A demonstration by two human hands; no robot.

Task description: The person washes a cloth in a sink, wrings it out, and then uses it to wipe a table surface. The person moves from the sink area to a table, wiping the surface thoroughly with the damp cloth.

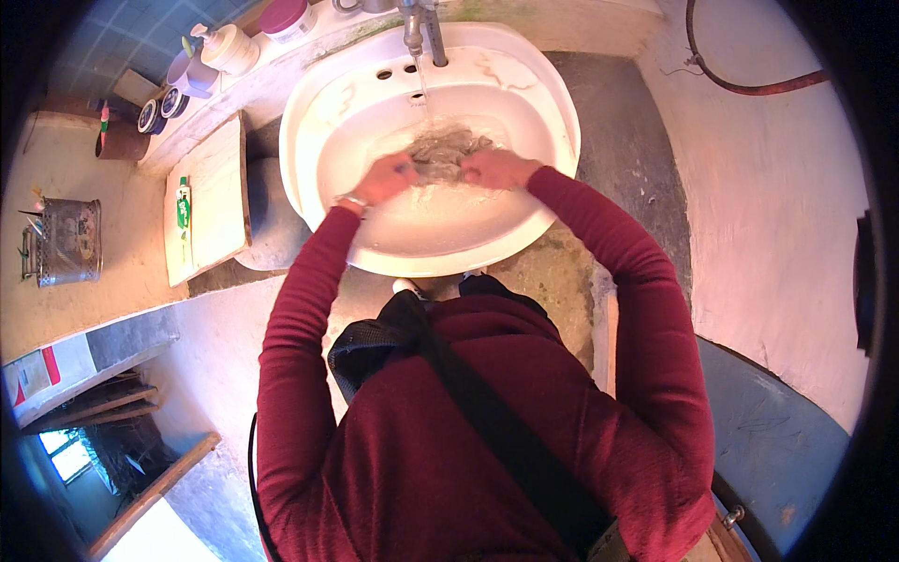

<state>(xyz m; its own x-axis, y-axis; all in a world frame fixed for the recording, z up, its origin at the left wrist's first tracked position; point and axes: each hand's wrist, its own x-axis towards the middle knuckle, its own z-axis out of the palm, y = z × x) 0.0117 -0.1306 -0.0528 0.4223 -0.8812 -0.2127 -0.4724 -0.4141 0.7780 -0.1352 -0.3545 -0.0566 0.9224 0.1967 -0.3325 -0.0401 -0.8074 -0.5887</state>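
Note:
A wet, crumpled grey-brown cloth (444,155) lies in the bowl of a white sink (440,255), in shallow water. My left hand (388,179), with a band at its wrist, is closed on the cloth's left side. On its right side my right hand (499,170) grips it with curled fingers, slightly blurred. Behind the cloth, a thin stream of water falls from the metal tap (413,34). Water partly hides the cloth's lower folds.
Left of the sink, a board (211,211) carries a green-and-white tube (184,204). A metal holder (73,241) stands farther left. Along the back ledge are a pump bottle (227,49), a cup (191,73) and a tub with a dark pink lid (285,19). A wall (777,187) rises at right.

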